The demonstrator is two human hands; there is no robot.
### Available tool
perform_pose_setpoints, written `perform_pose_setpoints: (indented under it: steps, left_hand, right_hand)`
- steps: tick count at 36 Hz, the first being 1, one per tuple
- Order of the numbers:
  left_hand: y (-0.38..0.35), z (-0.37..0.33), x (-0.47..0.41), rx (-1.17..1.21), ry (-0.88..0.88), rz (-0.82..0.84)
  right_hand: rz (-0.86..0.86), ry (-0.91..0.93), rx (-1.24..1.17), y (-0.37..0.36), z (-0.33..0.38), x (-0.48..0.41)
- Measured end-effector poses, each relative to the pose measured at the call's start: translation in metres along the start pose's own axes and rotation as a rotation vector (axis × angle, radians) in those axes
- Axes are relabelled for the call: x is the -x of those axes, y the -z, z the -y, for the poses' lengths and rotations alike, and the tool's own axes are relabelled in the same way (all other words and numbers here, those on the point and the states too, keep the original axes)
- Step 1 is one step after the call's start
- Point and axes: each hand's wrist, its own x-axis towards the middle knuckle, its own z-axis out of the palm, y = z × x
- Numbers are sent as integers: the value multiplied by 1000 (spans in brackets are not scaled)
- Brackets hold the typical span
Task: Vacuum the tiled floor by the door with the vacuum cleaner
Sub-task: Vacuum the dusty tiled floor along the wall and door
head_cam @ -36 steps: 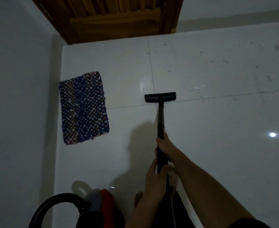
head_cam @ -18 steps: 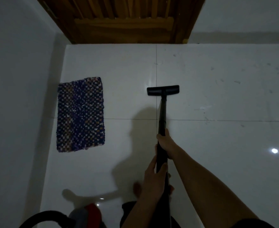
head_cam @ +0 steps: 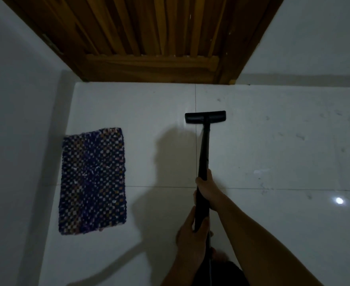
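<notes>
A black vacuum wand (head_cam: 203, 153) runs away from me to a flat black floor nozzle (head_cam: 205, 117). The nozzle rests on the white tiled floor (head_cam: 273, 141), across a tile joint, a short way in front of the wooden door (head_cam: 149, 38). My right hand (head_cam: 207, 189) grips the wand higher up. Closer to me, my left hand (head_cam: 190, 230) holds the wand's lower part. Both arms reach in from the bottom of the view. The vacuum's body is out of sight.
A dark blue checkered mat (head_cam: 92, 180) lies on the floor at the left, close to the grey wall (head_cam: 15, 141). Small dark specks dot the tiles at the right. A bright light reflection (head_cam: 339, 200) shines on the floor. My shadow falls left of the wand.
The nozzle has slid forward across the tile joint toward the door. The view has tilted up, so more of the door shows and the vacuum body and hose have left the bottom.
</notes>
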Motion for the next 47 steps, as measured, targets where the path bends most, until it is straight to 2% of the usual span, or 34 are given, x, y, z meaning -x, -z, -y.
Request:
perform_pose_setpoints:
  steps: [9, 15, 26, 47]
  left_hand:
    - [-17, -38, -23, -94, -71, 9]
    - [-37, -59, -45, -74, -6, 36]
    - [-79, -96, -60, -11, -21, 16]
    - [-126, -103, -61, -67, 8, 63]
  right_hand:
    - [-26, 0, -1, 16, 34, -30]
    - [-88, 35, 53, 34, 56, -41]
    - [-68, 43, 47, 71, 90, -58]
    - [-137, 49, 8, 128, 93, -53]
